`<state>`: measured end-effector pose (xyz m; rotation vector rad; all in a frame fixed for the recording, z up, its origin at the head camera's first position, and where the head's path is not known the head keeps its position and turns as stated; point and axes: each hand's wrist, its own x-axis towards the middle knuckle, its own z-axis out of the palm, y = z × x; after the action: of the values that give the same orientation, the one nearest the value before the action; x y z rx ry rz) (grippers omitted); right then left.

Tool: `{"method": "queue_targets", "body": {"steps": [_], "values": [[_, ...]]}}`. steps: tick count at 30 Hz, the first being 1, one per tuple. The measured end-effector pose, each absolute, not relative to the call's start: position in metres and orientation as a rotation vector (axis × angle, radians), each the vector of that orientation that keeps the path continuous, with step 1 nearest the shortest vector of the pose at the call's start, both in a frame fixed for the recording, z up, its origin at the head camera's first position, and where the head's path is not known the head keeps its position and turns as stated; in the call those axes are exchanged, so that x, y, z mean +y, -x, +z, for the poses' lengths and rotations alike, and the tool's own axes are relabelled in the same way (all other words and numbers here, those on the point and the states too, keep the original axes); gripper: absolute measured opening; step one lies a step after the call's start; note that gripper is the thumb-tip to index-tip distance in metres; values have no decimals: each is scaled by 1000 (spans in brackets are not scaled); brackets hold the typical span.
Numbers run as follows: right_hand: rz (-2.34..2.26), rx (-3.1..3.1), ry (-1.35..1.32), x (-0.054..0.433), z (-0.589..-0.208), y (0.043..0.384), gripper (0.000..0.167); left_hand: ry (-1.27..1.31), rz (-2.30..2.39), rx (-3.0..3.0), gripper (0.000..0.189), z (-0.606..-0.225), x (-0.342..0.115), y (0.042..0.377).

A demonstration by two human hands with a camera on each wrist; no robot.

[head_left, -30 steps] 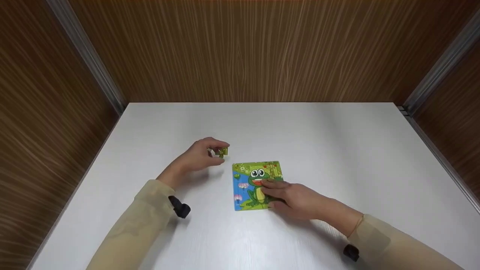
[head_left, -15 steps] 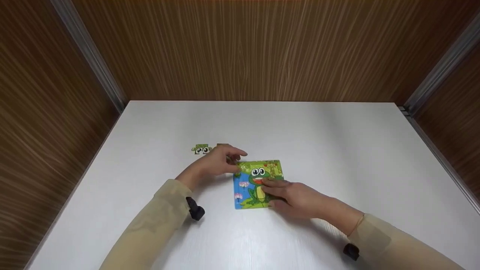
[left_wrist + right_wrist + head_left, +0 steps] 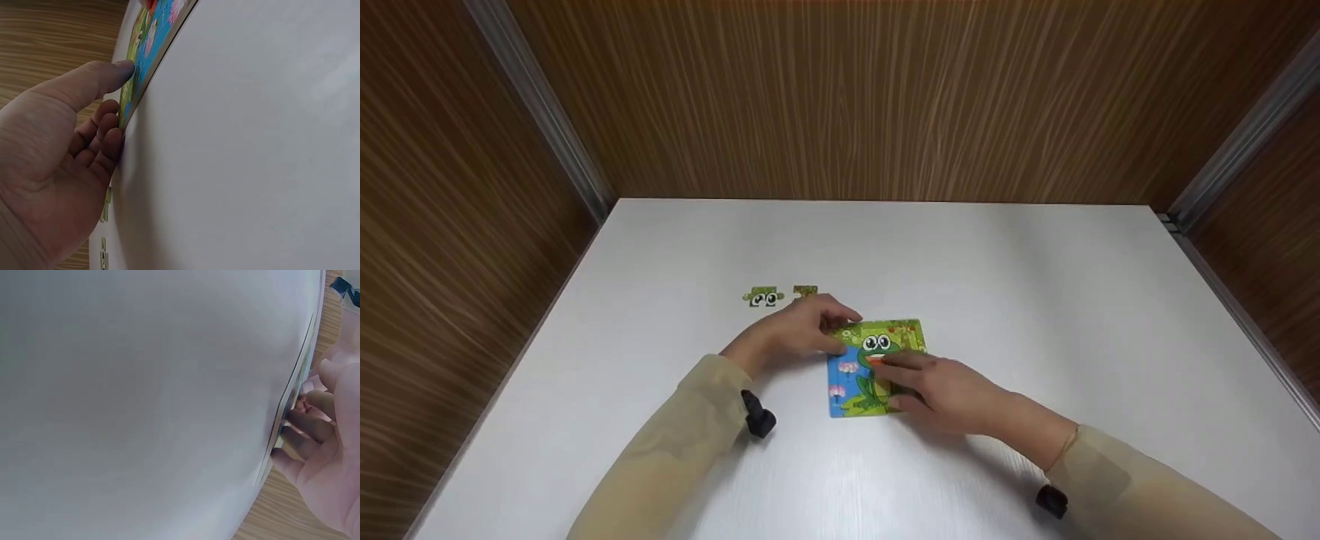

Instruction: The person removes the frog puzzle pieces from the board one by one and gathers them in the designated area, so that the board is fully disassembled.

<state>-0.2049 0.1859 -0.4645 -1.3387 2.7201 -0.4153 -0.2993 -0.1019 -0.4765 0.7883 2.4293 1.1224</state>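
Note:
A square frog jigsaw puzzle (image 3: pixel 849 382) lies on the white table, its green rim framing a blue and green picture. My left hand (image 3: pixel 799 328) holds its far left corner. In the left wrist view the thumb (image 3: pixel 115 74) rests on the printed face and the curled fingers (image 3: pixel 112 143) meet the edge. My right hand (image 3: pixel 949 394) rests across the puzzle's right half with extended fingers, covering part of the frog's body. In the right wrist view, its fingertips (image 3: pixel 289 417) touch the puzzle near the edge.
Beyond the left hand lie two loose puzzle pieces: one with frog eyes (image 3: pixel 765 297), and a green-brown one (image 3: pixel 805 289) partly hidden by that hand. A wood-grain panel (image 3: pixel 840 105) closes off the table's (image 3: pixel 1035 300) far side, with more panels left and right.
My left hand has left the loose pieces, which now lie uncovered on the table, and moved right to the puzzle's corner. My right hand has shifted slightly left on the puzzle.

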Motion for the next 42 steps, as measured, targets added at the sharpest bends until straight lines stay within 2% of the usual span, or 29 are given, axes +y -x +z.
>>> {"method": "queue_targets", "body": {"steps": [4, 20, 29, 42], "values": [[-351, 2753, 1402, 177, -465, 205, 49, -783, 1076, 2424, 49, -474, -101, 298], [-331, 2727, 1326, 176, -467, 205, 48, -835, 893, 2412, 52, -467, -94, 299], [-338, 2740, 1452, 175, -469, 205, 46, -865, 847, 2390, 54, -465, -96, 298], [-314, 2756, 1495, 173, -471, 204, 48, -840, 827, 2394, 53, -464, -96, 301]]}}
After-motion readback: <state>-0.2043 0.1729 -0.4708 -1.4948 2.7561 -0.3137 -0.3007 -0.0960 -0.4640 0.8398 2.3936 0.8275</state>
